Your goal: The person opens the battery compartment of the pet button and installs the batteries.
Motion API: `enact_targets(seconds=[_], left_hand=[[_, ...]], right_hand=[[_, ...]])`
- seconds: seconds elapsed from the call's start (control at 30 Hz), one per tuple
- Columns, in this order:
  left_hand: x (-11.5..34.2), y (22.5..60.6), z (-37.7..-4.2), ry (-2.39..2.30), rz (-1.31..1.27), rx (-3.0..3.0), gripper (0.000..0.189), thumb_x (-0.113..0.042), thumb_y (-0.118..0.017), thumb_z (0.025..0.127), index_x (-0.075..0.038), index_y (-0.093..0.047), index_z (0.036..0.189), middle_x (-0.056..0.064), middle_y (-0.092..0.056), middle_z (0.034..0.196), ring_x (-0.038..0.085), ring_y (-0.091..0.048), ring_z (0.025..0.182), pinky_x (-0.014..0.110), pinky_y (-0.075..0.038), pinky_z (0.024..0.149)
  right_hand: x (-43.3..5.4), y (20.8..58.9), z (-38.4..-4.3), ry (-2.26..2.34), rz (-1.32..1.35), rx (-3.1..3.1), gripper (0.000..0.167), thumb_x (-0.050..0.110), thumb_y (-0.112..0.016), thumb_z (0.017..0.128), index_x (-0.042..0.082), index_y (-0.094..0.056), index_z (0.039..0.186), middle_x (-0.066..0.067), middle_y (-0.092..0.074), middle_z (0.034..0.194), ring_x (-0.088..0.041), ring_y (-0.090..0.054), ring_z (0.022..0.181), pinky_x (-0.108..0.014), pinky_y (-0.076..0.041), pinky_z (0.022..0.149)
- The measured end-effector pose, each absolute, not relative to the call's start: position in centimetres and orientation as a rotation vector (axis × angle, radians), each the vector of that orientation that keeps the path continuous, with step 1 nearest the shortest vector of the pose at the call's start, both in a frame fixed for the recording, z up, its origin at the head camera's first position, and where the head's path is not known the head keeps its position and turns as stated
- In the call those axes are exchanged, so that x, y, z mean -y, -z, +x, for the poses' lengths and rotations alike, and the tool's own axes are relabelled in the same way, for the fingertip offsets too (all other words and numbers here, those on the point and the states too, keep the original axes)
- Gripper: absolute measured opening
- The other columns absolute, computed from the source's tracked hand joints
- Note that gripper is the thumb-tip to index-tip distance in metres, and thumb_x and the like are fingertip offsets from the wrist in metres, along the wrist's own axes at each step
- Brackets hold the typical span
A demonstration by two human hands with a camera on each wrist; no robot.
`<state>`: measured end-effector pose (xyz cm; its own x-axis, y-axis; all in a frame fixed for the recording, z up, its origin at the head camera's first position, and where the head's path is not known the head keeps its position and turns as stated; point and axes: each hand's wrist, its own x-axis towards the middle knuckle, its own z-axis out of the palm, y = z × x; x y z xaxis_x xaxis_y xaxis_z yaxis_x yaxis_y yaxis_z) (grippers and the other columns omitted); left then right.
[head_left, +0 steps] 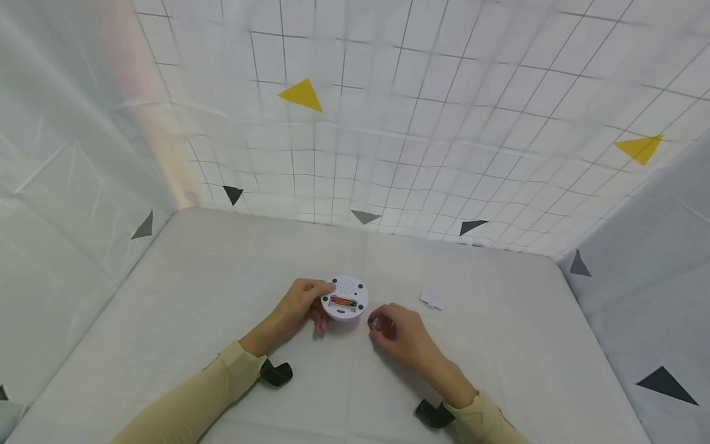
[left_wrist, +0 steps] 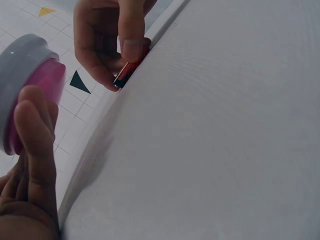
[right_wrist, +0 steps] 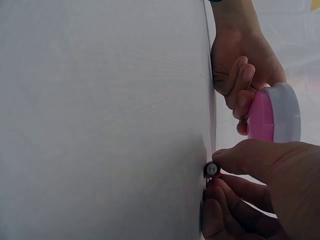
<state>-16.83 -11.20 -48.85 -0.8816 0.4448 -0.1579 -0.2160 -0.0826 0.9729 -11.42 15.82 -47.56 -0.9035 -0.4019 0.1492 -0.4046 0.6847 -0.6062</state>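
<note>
A round white device with a pink underside (head_left: 346, 286) is in my left hand (head_left: 296, 305), thumb on its upper face and fingers beneath. That face has speaker holes, several dark feet and an uncovered battery compartment, where a red and black battery (head_left: 343, 301) lies. Just right of the device, my right hand (head_left: 409, 338) pinches another battery (left_wrist: 131, 71) between thumb and fingers. The right wrist view shows this battery's round metal end (right_wrist: 212, 169), close over the table. A small white battery cover (head_left: 431, 300) lies on the table beyond my right hand.
The white-covered table (head_left: 310, 394) is enclosed by pale sheet walls; the far one (head_left: 421, 129) has grid lines and yellow and dark triangles. A black wrist camera sits at each cuff, one left (head_left: 276, 374) and one right (head_left: 434, 414).
</note>
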Motion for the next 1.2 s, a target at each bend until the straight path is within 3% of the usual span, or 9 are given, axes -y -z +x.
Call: enact_targets(seconds=[0.27,0.53,0.8,1.2], left_hand=[[11.2,48.8,-16.7,-2.014,0.252,-1.757,0.036,-0.027,-0.06,0.106,0.007,-0.071,0.107,0.011,-0.072,0.069,0.017,-0.062,0.048,0.026,-0.053,0.046],[11.2,48.8,-16.7,-2.005,0.252,-1.771,0.036,-0.027,-0.061,0.106,0.007,-0.071,0.106,0.011,-0.072,0.067,0.017,-0.062,0.048,0.026,-0.052,0.045],[11.4,48.8,-16.8,-2.014,0.264,-1.747,0.036,-0.027,-0.06,0.106,0.008,-0.07,0.108,0.01,-0.072,0.067,0.017,-0.062,0.048,0.026,-0.052,0.045],[11.3,48.8,-16.9,-2.008,0.261,-1.75,0.039,-0.029,-0.061,0.106,0.009,-0.07,0.111,0.008,-0.072,0.068,0.016,-0.063,0.048,0.025,-0.052,0.045]], right_hand=[[-15.8,47.4,-11.4,-0.949,0.656,2.871,0.022,0.004,-0.086,0.083,0.014,-0.075,0.1,0.008,-0.067,0.086,-0.004,-0.059,0.075,-0.02,-0.052,0.066],[-16.1,46.6,-11.6,-0.98,0.594,2.741,0.025,-0.001,-0.082,0.087,0.01,-0.079,0.109,0.004,-0.066,0.093,-0.01,-0.065,0.082,-0.025,-0.06,0.069],[-15.9,46.2,-11.7,-1.058,0.638,2.663,0.023,-0.003,-0.076,0.093,0.007,-0.067,0.113,-0.001,-0.066,0.104,-0.012,-0.065,0.093,-0.031,-0.061,0.072],[-14.2,44.6,-11.9,-1.086,0.694,2.509,0.026,0.008,-0.079,0.095,0.014,-0.071,0.119,0.005,-0.071,0.111,-0.01,-0.068,0.098,-0.025,-0.061,0.081]])
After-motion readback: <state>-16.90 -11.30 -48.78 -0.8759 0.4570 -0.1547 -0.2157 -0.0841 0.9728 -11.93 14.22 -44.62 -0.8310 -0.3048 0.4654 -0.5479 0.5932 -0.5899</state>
